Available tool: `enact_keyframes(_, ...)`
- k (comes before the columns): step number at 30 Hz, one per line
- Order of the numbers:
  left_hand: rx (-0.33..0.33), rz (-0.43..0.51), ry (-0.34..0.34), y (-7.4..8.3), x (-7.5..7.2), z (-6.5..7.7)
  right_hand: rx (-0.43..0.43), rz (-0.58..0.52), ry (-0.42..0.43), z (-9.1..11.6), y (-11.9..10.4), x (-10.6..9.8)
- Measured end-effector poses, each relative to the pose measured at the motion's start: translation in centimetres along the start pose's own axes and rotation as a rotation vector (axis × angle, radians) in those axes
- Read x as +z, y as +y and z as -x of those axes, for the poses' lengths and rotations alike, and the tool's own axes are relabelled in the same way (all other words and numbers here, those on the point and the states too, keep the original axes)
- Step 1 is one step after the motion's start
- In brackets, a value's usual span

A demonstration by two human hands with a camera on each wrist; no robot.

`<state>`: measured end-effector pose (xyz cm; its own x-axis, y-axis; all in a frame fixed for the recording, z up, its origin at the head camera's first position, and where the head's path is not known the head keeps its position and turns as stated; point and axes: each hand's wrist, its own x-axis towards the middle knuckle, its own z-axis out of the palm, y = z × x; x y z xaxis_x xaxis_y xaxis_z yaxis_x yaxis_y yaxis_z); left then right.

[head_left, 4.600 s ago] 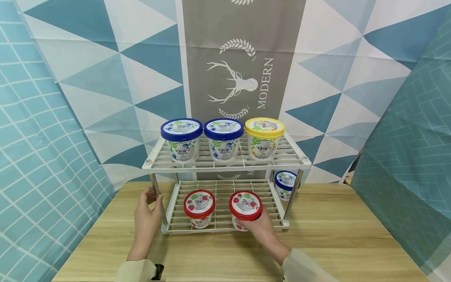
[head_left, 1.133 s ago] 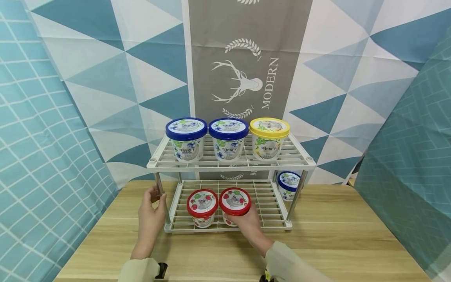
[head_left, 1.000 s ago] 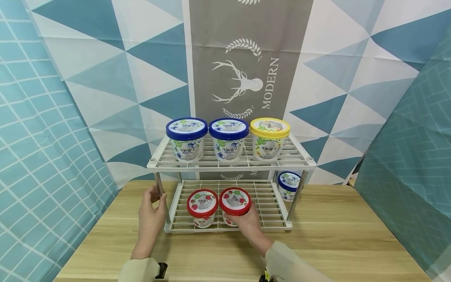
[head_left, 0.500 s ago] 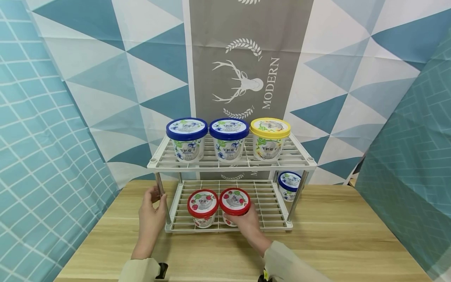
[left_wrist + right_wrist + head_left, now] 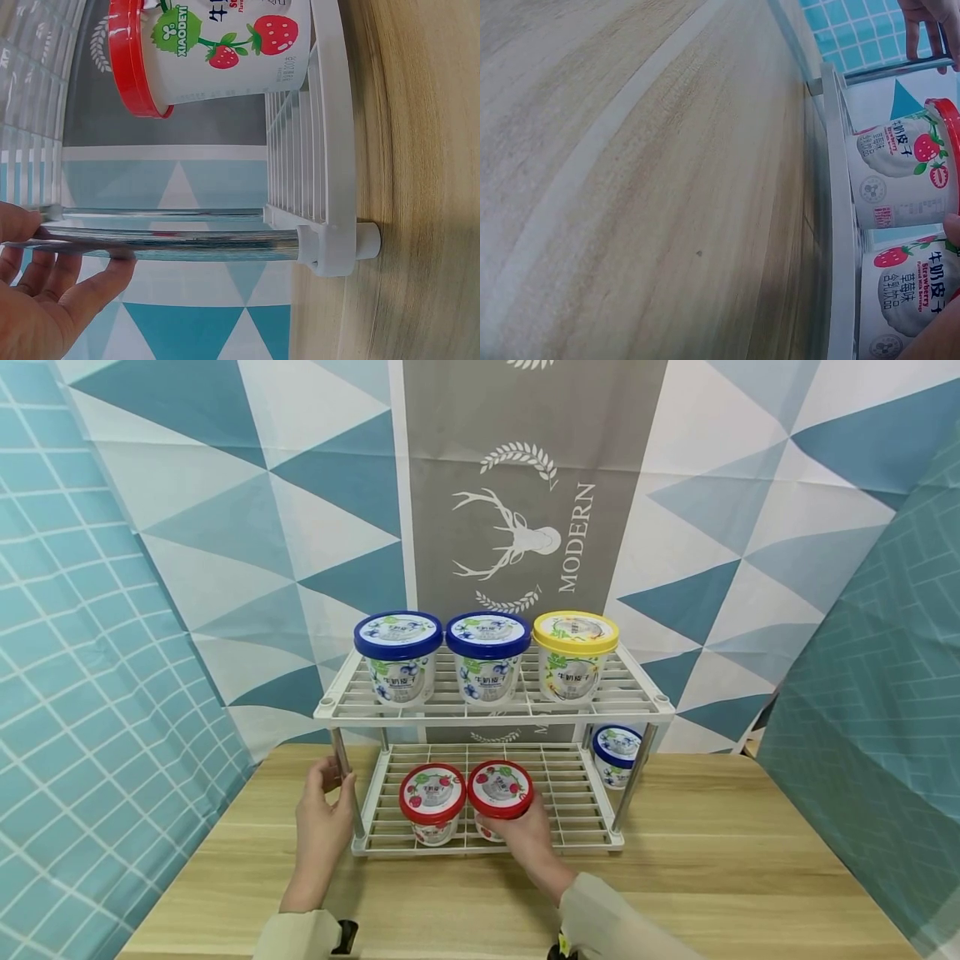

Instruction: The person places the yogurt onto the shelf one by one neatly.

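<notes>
My right hand (image 5: pixel 527 838) grips a red-lidded strawberry tub (image 5: pixel 500 790) from its right side on the rack's lower shelf. Immediately left of it sits a second red-lidded tub (image 5: pixel 432 795); their lids appear to touch in the head view. The right wrist view has the held tub (image 5: pixel 911 289) low at the right, partly behind the hand, and the other tub (image 5: pixel 900 176) above it. At the rack's front left corner my left hand (image 5: pixel 322 822) holds the metal post (image 5: pixel 217 241), thumb on one side and fingers on the other.
On the white rack's upper shelf (image 5: pixel 491 720) stand two blue-lidded tubs (image 5: pixel 400 656) and a yellow-lidded tub (image 5: pixel 574 656). Another blue-lidded tub (image 5: pixel 615 758) stands on the wooden table (image 5: pixel 720 843), behind the right front post. A patterned cloth (image 5: pixel 337 527) hangs behind.
Since the earliest frame, my right hand has moved the red-lidded tub left, up to the other one. The left hand keeps its hold on the post. Over the last second almost nothing has moved.
</notes>
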<state>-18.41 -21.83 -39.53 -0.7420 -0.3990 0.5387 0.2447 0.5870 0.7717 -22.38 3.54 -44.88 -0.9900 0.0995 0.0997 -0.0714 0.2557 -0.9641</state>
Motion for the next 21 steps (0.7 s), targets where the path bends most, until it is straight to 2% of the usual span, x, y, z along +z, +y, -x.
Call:
enact_keyframes(9,0.002,0.005,-0.005,0.0,-0.1,0.0,-0.036,-0.004,-0.015,0.1,0.3,-0.1)
enact_keyframes(14,0.004,0.002,0.0,0.0,0.0,-0.1,-0.03,0.007,-0.065,0.1,0.4,-0.6)
enact_keyframes(21,-0.003,0.006,-0.012,0.0,0.0,-0.1,0.001,0.025,-0.176,-0.5,0.9,-2.0)
